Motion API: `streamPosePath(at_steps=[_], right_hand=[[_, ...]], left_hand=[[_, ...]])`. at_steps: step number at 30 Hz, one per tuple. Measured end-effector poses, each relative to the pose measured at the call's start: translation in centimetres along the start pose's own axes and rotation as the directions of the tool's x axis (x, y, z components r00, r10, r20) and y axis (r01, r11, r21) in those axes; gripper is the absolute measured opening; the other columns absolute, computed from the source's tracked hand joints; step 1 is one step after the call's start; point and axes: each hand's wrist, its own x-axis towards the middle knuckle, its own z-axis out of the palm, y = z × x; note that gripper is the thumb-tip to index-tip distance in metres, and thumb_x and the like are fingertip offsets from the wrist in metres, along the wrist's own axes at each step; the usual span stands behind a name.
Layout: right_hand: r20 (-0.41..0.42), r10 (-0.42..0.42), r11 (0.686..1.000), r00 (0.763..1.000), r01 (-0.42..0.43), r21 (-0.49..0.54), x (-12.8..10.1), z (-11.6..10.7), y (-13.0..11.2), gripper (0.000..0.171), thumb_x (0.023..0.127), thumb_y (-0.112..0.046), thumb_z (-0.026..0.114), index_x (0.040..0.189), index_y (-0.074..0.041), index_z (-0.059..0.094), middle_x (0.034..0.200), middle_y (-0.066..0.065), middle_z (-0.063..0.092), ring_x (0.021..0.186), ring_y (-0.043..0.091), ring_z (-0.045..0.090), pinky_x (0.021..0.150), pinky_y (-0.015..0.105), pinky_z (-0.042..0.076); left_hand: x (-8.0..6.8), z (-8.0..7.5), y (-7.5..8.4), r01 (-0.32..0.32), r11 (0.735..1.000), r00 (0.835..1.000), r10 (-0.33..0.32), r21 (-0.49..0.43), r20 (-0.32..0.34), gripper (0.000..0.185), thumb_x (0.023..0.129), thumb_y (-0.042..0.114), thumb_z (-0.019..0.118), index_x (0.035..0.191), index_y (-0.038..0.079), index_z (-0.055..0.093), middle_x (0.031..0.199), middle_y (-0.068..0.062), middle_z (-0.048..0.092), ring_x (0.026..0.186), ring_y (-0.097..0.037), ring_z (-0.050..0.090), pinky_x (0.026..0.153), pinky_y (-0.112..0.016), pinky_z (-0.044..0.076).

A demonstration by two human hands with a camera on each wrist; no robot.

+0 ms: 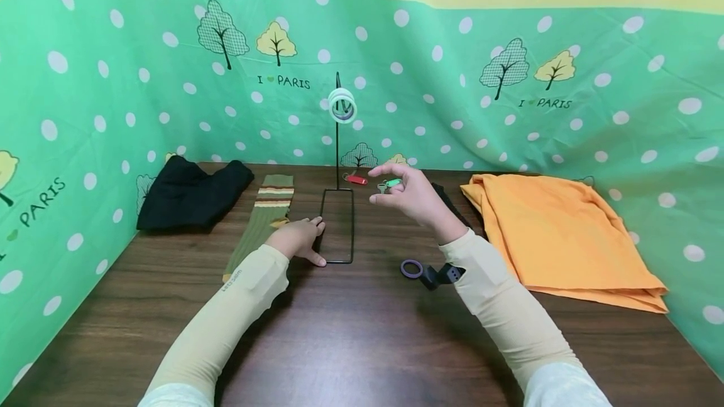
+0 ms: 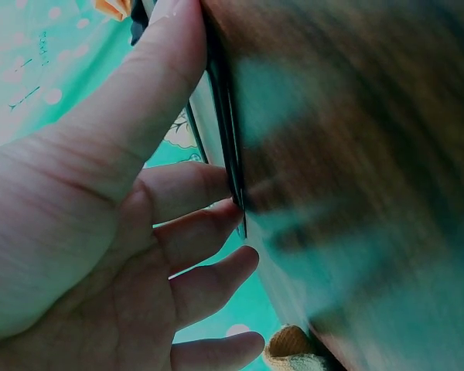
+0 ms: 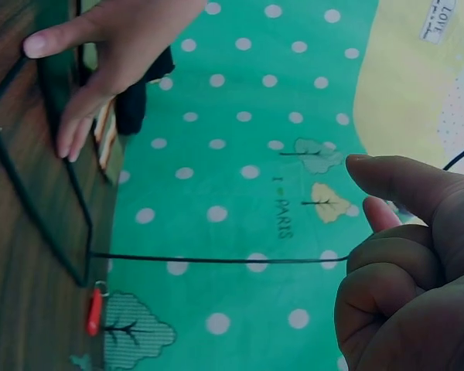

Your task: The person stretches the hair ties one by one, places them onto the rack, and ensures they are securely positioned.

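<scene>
A black wire stand (image 1: pixel 353 225) has a flat rectangular base and an upright rod. Several pale mint rings (image 1: pixel 352 119) hang near its top, with a purplish ring showing inside them. My left hand (image 1: pixel 296 237) rests on the left side of the base, thumb at the near corner and fingers spread along the wire. To the right of the rod, my right hand (image 1: pixel 418 200) is raised with thumb and index finger apart, nothing between them. In the right wrist view the other fingers (image 3: pixel 379 286) of that hand are bent toward the palm.
An olive striped sock (image 1: pixel 257 225) and black cloth (image 1: pixel 195 196) lie left. Behind the base are red (image 1: pixel 356 179) and green (image 1: pixel 393 183) key tags. Folded orange cloth (image 1: pixel 565 237) lies right; a purple ring (image 1: pixel 403 269) and small black object (image 1: pixel 431 278) lie near my right sleeve.
</scene>
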Motion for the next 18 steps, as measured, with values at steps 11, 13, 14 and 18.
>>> streamPosePath(at_steps=[11, 13, 14, 18], right_hand=[[-0.013, 0.076, 0.997, 0.997, -0.077, -0.020, -0.8, -0.1, 2.8, 0.039, 0.078, -0.012, 0.073, 0.115, -0.017, 0.060, 0.044, -0.008, 0.027, 0.039, 0.009, 0.024, 0.039, 0.023, 0.024], [-0.011, 0.088, 0.996, 0.996, -0.089, -0.013, -1.0, -0.1, 3.3, 0.039, 0.078, -0.012, 0.073, 0.115, -0.016, 0.060, 0.044, -0.007, 0.029, 0.039, 0.008, 0.025, 0.039, 0.023, 0.025], [-0.009, 0.093, 0.996, 0.996, -0.093, -0.017, -1.0, -0.1, 3.6, 0.039, 0.079, -0.013, 0.073, 0.116, -0.016, 0.060, 0.044, -0.007, 0.029, 0.038, 0.009, 0.025, 0.038, 0.024, 0.026], [-0.003, 0.127, 0.992, 0.992, -0.127, -0.026, -1.3, -0.2, 4.8, 0.039, 0.079, -0.014, 0.073, 0.115, -0.016, 0.060, 0.043, -0.007, 0.030, 0.036, 0.009, 0.026, 0.037, 0.024, 0.026]], left_hand=[[-0.2, -0.4, 0.0, -0.011, 1.000, 1.000, 0.011, 0.015, -0.005, 0.096, 0.077, 0.052, 0.066, 0.148, 0.007, 0.020, 0.156, -0.008, 0.011, 0.143, -0.030, 0.015, 0.111, -0.045, 0.026], [-0.3, -0.5, 0.0, -0.011, 1.000, 1.000, 0.011, 0.011, 0.000, 0.096, 0.077, 0.052, 0.066, 0.148, 0.007, 0.019, 0.157, -0.008, 0.010, 0.143, -0.030, 0.015, 0.111, -0.045, 0.026], [-0.3, -0.6, 0.0, -0.011, 1.000, 1.000, 0.011, 0.010, 0.003, 0.096, 0.077, 0.052, 0.066, 0.148, 0.007, 0.019, 0.157, -0.008, 0.010, 0.143, -0.031, 0.014, 0.111, -0.045, 0.025], [-0.3, -0.6, 0.0, -0.014, 1.000, 1.000, 0.014, 0.011, 0.009, 0.097, 0.077, 0.052, 0.066, 0.149, 0.008, 0.019, 0.157, -0.008, 0.010, 0.143, -0.031, 0.014, 0.111, -0.045, 0.025]])
